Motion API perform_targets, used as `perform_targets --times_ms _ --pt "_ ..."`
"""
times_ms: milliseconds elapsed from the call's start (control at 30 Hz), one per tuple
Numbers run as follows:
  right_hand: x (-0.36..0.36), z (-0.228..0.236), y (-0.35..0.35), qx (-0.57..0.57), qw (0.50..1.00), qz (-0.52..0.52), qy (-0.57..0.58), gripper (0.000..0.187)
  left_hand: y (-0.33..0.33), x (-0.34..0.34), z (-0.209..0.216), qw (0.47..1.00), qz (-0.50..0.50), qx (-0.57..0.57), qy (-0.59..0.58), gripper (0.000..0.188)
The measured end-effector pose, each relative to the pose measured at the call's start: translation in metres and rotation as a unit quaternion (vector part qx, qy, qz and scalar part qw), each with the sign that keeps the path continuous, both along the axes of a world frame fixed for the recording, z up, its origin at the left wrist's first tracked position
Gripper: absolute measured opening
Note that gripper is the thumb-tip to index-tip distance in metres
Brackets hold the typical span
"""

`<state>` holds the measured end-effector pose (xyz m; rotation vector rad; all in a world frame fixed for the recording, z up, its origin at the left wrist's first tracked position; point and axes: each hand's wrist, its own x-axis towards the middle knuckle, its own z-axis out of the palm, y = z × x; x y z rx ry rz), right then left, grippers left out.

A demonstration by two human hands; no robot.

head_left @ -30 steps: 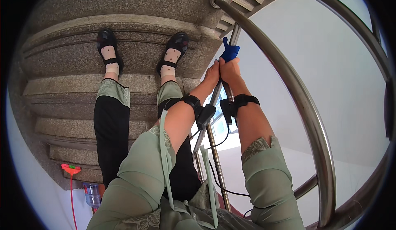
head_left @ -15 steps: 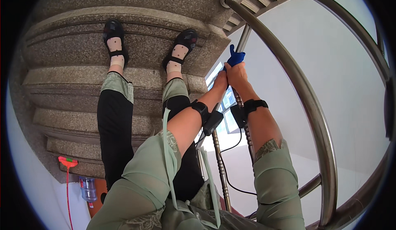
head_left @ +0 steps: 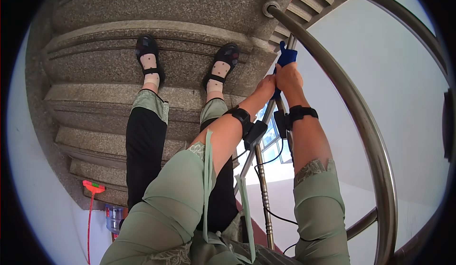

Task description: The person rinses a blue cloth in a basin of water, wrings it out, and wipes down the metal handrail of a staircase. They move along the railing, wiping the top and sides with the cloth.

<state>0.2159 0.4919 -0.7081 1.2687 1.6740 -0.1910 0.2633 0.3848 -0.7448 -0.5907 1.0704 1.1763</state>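
Observation:
A blue cloth (head_left: 289,56) is wrapped about a slim metal rail (head_left: 269,109) of the stair railing, its end sticking out beyond my fingers. My right hand (head_left: 289,78) is closed round the cloth and the rail. Just nearer to me, my left hand (head_left: 266,87) is closed on the lower part of the same cloth, touching or almost touching the right one. The fingertips of both hands are mostly hidden behind the rail and cloth. Each forearm carries a black strap with a small box, such as the left box (head_left: 256,134).
Speckled stone steps (head_left: 95,94) spread to the left, with my black shoes (head_left: 149,51) on one. A thick curved handrail (head_left: 351,98) passes at right, and a ringed baluster (head_left: 266,198) stands below. A red broom (head_left: 94,187) and a water bottle (head_left: 114,217) are at lower left.
Both hands and the cloth have moved a little up along the rail, away from me. The whole view has shifted slightly, so the steps and shoes sit lower and further right.

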Motion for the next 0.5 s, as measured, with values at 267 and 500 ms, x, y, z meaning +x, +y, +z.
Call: perform_targets --times_ms 267,500 --pt "0.012 0.072 -0.045 -0.186 0.938 0.289 0.041 0.025 -0.062 -0.014 0.086 0.996 -0.041 0.025 -0.070 0.025" --pt "-0.043 0.148 -0.130 -0.202 0.913 -0.076 0.346 0.031 -0.160 -0.124 0.172 0.973 0.184 -0.009 -0.142 0.031"
